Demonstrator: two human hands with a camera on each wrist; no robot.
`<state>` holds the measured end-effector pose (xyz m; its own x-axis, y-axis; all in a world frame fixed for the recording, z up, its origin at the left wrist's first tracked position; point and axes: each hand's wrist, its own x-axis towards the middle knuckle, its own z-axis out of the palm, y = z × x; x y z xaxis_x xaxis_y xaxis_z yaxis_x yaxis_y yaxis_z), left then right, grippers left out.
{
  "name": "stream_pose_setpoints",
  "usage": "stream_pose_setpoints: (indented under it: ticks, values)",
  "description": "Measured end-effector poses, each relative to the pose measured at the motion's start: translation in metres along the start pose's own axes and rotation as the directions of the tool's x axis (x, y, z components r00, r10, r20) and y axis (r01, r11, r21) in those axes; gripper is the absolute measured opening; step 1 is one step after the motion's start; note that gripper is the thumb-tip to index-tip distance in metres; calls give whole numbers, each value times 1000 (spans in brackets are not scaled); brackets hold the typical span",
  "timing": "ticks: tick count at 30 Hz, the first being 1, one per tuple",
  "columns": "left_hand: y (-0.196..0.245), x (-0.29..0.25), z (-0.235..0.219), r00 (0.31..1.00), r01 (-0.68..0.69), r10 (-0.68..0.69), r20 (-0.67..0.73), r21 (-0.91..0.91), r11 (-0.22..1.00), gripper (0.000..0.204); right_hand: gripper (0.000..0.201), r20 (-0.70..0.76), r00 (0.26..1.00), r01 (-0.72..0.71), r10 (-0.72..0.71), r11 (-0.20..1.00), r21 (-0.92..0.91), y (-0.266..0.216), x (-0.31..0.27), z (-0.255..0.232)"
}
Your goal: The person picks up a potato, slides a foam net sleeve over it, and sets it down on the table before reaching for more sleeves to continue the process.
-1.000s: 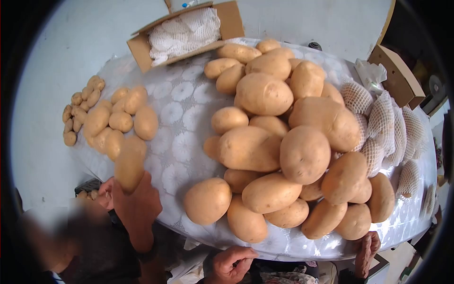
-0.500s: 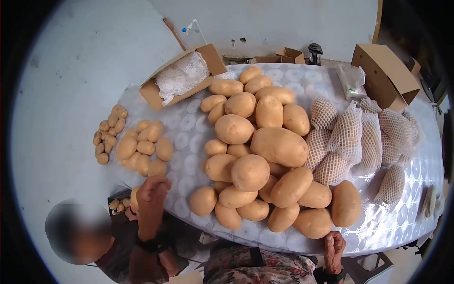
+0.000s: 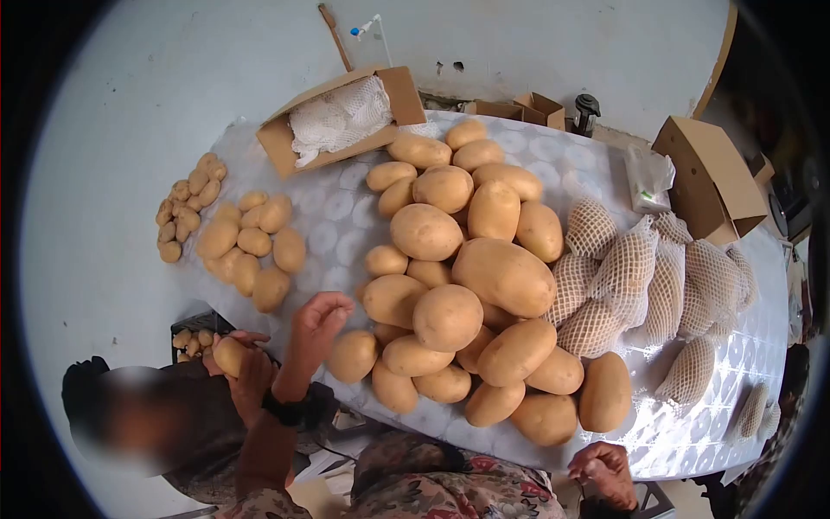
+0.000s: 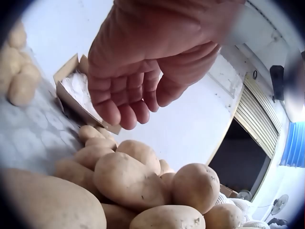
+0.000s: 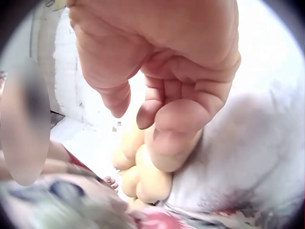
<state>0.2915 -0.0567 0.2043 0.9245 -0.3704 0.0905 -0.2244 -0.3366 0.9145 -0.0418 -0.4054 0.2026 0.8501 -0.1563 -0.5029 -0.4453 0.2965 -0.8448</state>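
Note:
My left hand (image 3: pixel 318 320) hovers near the table's near left edge, fingers loosely curled and holding nothing. A round potato (image 3: pixel 353 355) of the large heap lies just right of it. In the left wrist view its fingers (image 4: pixel 127 116) hang above the heap. My right hand (image 3: pixel 605 474) is at the near edge, loosely curled and holding nothing, near a big potato (image 3: pixel 543 421). In the right wrist view several potatoes (image 5: pixel 153 176) appear beyond its fingers. At the left, another person's hand (image 3: pixel 252 381) grips a potato (image 3: pixel 230 355).
Medium potatoes (image 3: pixel 290 251) and small potatoes (image 3: pixel 197 182) form separate groups on the left. Net-wrapped potatoes (image 3: pixel 626 268) lie right of the heap. A carton with white nets (image 3: pixel 277 151) and a brown box (image 3: pixel 705 182) stand behind. A black crate (image 3: pixel 181 327) is lower left.
My left hand has come up from the near edge to the table's left side. The other person's potato has drawn back from the medium group. The head view has shifted.

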Motion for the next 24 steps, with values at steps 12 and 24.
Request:
stream_pose_setpoints:
  ticks: [12, 24]
  values:
    - [38, 24, -97, 984, 85, -116, -138, -211, 974, 18, 43, 146, 567, 748, -810, 434, -502, -263, 82, 58]
    - [22, 46, -78, 993, -73, 31, -114, -394, 916, 13, 30, 507, 322, 937, -800, 194, -290, -437, 250, 174]
